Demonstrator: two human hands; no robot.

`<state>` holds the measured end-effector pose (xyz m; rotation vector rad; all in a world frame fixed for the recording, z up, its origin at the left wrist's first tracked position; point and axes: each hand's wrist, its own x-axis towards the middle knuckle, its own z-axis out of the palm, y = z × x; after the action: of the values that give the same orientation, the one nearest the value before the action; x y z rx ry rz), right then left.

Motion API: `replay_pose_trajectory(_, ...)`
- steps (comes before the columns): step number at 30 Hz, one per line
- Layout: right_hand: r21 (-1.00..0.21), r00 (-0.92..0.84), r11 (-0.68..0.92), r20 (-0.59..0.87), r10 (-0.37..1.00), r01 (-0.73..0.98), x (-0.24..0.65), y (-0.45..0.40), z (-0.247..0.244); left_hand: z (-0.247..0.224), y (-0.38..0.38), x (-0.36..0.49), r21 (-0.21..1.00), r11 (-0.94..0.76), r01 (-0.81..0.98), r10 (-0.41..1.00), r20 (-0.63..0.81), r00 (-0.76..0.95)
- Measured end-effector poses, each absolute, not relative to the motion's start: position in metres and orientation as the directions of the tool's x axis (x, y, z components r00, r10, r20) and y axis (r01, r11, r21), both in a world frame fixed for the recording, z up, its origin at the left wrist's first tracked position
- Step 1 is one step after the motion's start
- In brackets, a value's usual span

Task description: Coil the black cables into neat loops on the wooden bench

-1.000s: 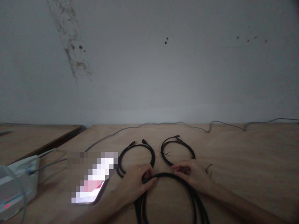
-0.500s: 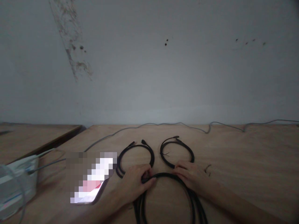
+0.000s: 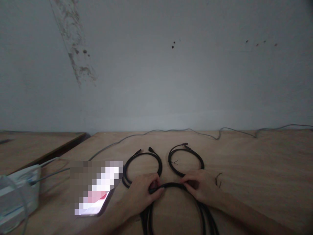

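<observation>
A large coil of black cable (image 3: pixel 173 185) lies closest to me and runs off the bottom of the view. My left hand (image 3: pixel 144 189) is closed on its upper left, with thumb and fingers pinching near what looks like a cable end. On the coil's upper right, my right hand (image 3: pixel 201 184) grips the cable between thumb and fingertips. Beyond my left hand rests a smaller black cable coil (image 3: pixel 160 163) with both connectors pointing away. Another small black cable coil (image 3: pixel 201 160) lies just beyond my right hand, a thin twist tie on its left side.
A lit phone (image 3: pixel 94 209), partly pixelated, lies left of my left arm. At the far left stands a white power strip or box (image 3: pixel 31 195) with a grey cord (image 3: pixel 105 148) running along the wall. Loose twist ties (image 3: pixel 217 179) lie right of my right hand.
My right thumb and fingers have shifted slightly on the large coil, the thumb now showing more. My left hand keeps its hold, and the small coils stay put.
</observation>
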<state>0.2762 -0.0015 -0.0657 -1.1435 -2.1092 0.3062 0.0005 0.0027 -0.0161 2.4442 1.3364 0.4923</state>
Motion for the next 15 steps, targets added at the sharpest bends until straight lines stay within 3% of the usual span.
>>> replay_pose_trajectory(9, -0.580, -0.391, 0.615, 0.476, 0.788, 0.534, 0.2700, -0.0055, -0.0573, -0.0208, 0.0041, 0.0002, 0.426, -0.538, 0.727, 0.838, 0.178, 0.516)
replay_pose_trajectory(15, -0.632, -0.277, 0.537, 0.468, 0.839, 0.559, 0.2687, -0.0041, -0.0655, -0.0206, 0.0047, -0.0001, 0.430, -0.540, 0.724, 0.837, 0.178, 0.518)
